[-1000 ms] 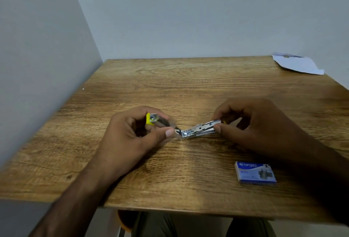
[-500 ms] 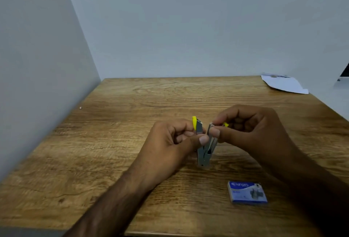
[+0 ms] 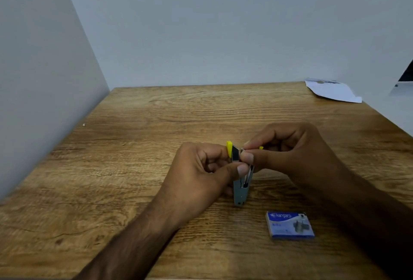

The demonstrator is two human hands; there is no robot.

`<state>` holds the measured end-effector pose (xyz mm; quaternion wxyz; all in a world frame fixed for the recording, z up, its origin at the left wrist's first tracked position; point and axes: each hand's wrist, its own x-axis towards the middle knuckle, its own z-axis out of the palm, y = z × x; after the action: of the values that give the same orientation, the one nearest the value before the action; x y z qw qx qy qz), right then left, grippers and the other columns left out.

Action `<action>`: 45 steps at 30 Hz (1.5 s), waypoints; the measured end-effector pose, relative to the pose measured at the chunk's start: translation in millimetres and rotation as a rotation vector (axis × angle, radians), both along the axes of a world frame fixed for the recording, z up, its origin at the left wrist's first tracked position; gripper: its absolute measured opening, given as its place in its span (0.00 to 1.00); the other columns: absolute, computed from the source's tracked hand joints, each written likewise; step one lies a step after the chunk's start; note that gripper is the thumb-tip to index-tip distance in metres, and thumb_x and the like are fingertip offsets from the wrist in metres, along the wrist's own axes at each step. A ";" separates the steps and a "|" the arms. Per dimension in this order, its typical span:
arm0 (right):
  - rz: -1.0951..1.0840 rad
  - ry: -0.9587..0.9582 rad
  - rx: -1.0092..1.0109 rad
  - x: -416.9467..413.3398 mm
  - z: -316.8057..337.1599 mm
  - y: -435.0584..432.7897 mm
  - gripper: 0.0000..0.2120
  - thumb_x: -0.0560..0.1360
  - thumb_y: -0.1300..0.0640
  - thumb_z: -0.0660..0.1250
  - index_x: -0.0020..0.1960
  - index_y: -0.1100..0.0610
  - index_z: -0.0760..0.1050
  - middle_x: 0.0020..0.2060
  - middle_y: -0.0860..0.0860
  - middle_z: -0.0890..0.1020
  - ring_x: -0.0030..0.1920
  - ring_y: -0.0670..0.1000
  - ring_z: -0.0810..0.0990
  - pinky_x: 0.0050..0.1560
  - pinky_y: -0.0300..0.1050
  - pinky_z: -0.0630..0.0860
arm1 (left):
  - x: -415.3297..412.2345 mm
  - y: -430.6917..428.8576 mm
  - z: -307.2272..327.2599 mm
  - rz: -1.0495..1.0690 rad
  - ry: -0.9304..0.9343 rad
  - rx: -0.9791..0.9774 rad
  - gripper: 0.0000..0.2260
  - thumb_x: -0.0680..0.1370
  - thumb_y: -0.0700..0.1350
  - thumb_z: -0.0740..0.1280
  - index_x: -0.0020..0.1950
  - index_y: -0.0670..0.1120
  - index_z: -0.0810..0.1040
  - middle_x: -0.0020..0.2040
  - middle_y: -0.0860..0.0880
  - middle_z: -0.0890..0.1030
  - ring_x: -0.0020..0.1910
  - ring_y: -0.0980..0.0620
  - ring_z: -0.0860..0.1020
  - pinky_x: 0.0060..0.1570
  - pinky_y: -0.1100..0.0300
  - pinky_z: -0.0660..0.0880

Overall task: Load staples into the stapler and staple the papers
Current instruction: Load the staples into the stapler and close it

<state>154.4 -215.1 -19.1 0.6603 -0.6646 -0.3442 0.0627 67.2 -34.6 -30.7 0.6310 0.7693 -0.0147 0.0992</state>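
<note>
Nearest, on the wooden surface (image 3: 156,145) to the right, lies the blue staple box (image 3: 289,225), flat, shut as far as I can tell, untouched and a little apart from the hands. It looks a light cardboard thing that would slide at a nudge; the strips inside are judged brittle, best lifted by their long sides.

Just beyond it stands the stapler (image 3: 241,187), small, grey metal with yellow plastic tips, held nearly upright with its hinge end down, at or just above the surface, and its two arms parted upward. It looks light, stiff and somewhat slick; the hinge is free, so each arm wants its own hold, taken on the flat sides and away from the sprung magazine.

The left hand (image 3: 201,174) has its grip closed round the left arm of the stapler, thumb pressed on the near face, fingers curled behind, the yellow tip showing above. The right hand (image 3: 292,156) pinches the top of the right arm between thumb and forefinger, a narrow grip, the other fingers folded; whether staples sit in it I cannot tell.

Far off at the right corner lie the papers (image 3: 333,91), white, limp, well apart from everything
</note>
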 end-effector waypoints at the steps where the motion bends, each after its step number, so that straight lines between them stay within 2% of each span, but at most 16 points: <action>1: 0.006 0.009 0.003 0.4 0.2 0.0 0.07 0.65 0.59 0.79 0.41 0.60 0.86 0.38 0.59 0.87 0.38 0.63 0.86 0.38 0.52 0.85 | 0.6 -0.1 -0.7 0.001 0.000 0.005 0.04 0.76 0.38 0.74 0.50 0.41 0.88 0.38 0.43 0.88 0.39 0.46 0.87 0.42 0.40 0.85; 4: 0.023 0.027 0.006 1.1 0.1 0.3 0.07 0.65 0.60 0.79 0.41 0.60 0.86 0.38 0.58 0.87 0.38 0.60 0.87 0.38 0.49 0.84 | 2.2 -0.5 -2.1 -0.007 -0.007 0.023 0.04 0.76 0.39 0.75 0.50 0.42 0.88 0.39 0.43 0.88 0.39 0.46 0.87 0.41 0.42 0.86; 9: 0.032 0.017 -0.008 0.6 0.7 0.1 0.07 0.66 0.60 0.78 0.43 0.61 0.86 0.38 0.58 0.87 0.39 0.59 0.87 0.37 0.47 0.84 | 2.4 1.7 -3.1 -0.024 -0.007 0.010 0.04 0.76 0.39 0.75 0.50 0.42 0.88 0.40 0.41 0.88 0.41 0.42 0.88 0.41 0.41 0.86; 14: 0.015 0.008 -0.063 -2.6 2.8 2.3 0.11 0.67 0.57 0.77 0.47 0.60 0.86 0.41 0.56 0.88 0.39 0.55 0.88 0.37 0.46 0.85 | 1.9 5.3 -6.2 -0.039 0.011 -0.053 0.05 0.76 0.39 0.75 0.52 0.40 0.87 0.40 0.43 0.88 0.40 0.46 0.88 0.43 0.40 0.86; 16: -0.010 0.014 -0.062 -5.5 3.2 5.4 0.13 0.68 0.56 0.76 0.52 0.57 0.85 0.43 0.53 0.89 0.40 0.53 0.88 0.35 0.45 0.84 | 1.4 6.8 -7.6 -0.047 0.010 -0.115 0.05 0.77 0.39 0.74 0.51 0.39 0.86 0.40 0.43 0.88 0.39 0.47 0.88 0.40 0.45 0.86; 18: -0.031 0.045 -0.037 -7.8 4.0 8.6 0.15 0.70 0.54 0.75 0.57 0.53 0.82 0.45 0.51 0.89 0.41 0.53 0.89 0.35 0.47 0.85 | -0.3 6.6 -7.5 -0.058 0.002 -0.227 0.05 0.76 0.39 0.74 0.50 0.38 0.86 0.39 0.44 0.88 0.37 0.50 0.87 0.35 0.57 0.84; 19: -0.035 0.051 -0.033 -8.5 4.3 9.2 0.17 0.71 0.53 0.75 0.59 0.52 0.81 0.46 0.50 0.89 0.43 0.53 0.89 0.36 0.47 0.85 | -1.1 6.4 -7.0 -0.056 0.001 -0.282 0.05 0.76 0.39 0.74 0.49 0.39 0.86 0.39 0.44 0.88 0.37 0.51 0.87 0.35 0.60 0.83; 23: 0.057 -0.015 -0.156 -14.7 2.8 9.0 0.24 0.71 0.53 0.77 0.66 0.46 0.77 0.54 0.43 0.87 0.50 0.48 0.88 0.44 0.43 0.84 | 1.5 9.3 -6.1 0.025 -0.005 -0.440 0.11 0.75 0.40 0.74 0.54 0.34 0.83 0.49 0.31 0.86 0.45 0.38 0.87 0.40 0.53 0.84; 25: 0.094 -0.098 -0.238 -21.3 1.0 11.9 0.28 0.71 0.52 0.77 0.69 0.42 0.74 0.57 0.40 0.85 0.51 0.45 0.87 0.47 0.45 0.85 | 2.5 9.9 -6.2 0.074 0.004 -0.493 0.15 0.72 0.40 0.76 0.54 0.31 0.82 0.50 0.26 0.84 0.46 0.33 0.85 0.40 0.54 0.84; 27: -0.010 -0.272 -0.319 -26.8 1.7 18.3 0.28 0.69 0.48 0.74 0.68 0.37 0.73 0.56 0.36 0.84 0.49 0.40 0.86 0.45 0.42 0.85 | 2.8 9.3 -7.4 0.095 0.011 -0.497 0.17 0.71 0.41 0.77 0.54 0.30 0.82 0.49 0.26 0.84 0.45 0.35 0.84 0.39 0.56 0.84; 30: -0.147 -0.483 -0.378 -32.0 6.9 27.1 0.24 0.71 0.50 0.70 0.63 0.30 0.73 0.53 0.33 0.84 0.45 0.36 0.85 0.41 0.40 0.83 | 3.5 8.9 -9.5 0.107 0.014 -0.484 0.16 0.71 0.40 0.76 0.54 0.32 0.83 0.50 0.26 0.84 0.46 0.36 0.82 0.44 0.54 0.85; 33: -0.161 -0.488 -0.401 -33.6 7.5 30.2 0.23 0.71 0.51 0.69 0.64 0.36 0.74 0.52 0.34 0.85 0.45 0.37 0.85 0.42 0.43 0.84 | 2.0 10.2 -10.3 0.111 0.016 -0.496 0.16 0.71 0.40 0.76 0.54 0.32 0.83 0.51 0.26 0.84 0.47 0.33 0.82 0.53 0.43 0.81; 35: -0.162 -0.479 -0.402 -32.6 7.8 30.0 0.24 0.71 0.51 0.70 0.66 0.36 0.74 0.53 0.34 0.85 0.46 0.37 0.85 0.43 0.42 0.84 | 1.2 9.9 -9.0 0.115 0.015 -0.499 0.16 0.71 0.40 0.76 0.54 0.32 0.83 0.50 0.27 0.84 0.47 0.34 0.82 0.56 0.40 0.79; 37: -0.160 -0.463 -0.401 -32.4 8.2 30.5 0.25 0.72 0.53 0.70 0.67 0.38 0.75 0.53 0.35 0.85 0.46 0.37 0.85 0.44 0.42 0.84 | 1.5 10.0 -7.7 0.126 0.012 -0.485 0.15 0.71 0.40 0.76 0.54 0.32 0.84 0.49 0.28 0.85 0.46 0.36 0.83 0.53 0.42 0.81; 41: -0.164 -0.477 -0.431 -32.9 8.9 29.9 0.23 0.73 0.52 0.70 0.68 0.41 0.76 0.53 0.35 0.85 0.48 0.37 0.85 0.45 0.40 0.84 | 1.7 10.6 -8.4 0.116 0.009 -0.471 0.12 0.72 0.38 0.76 0.53 0.32 0.84 0.46 0.32 0.87 0.41 0.42 0.85 0.44 0.51 0.85; 45: -0.176 -0.494 -0.470 -32.6 14.0 25.2 0.22 0.71 0.50 0.69 0.65 0.43 0.77 0.50 0.37 0.85 0.47 0.39 0.85 0.42 0.41 0.83 | -2.0 13.4 -5.8 0.089 0.018 -0.431 0.15 0.69 0.40 0.78 0.53 0.34 0.84 0.47 0.31 0.86 0.43 0.39 0.85 0.50 0.43 0.83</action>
<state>121.8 -189.9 -5.1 0.3890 -0.8205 -0.4113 -0.0795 65.2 -21.2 -36.6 0.7758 0.6175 0.0464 0.1210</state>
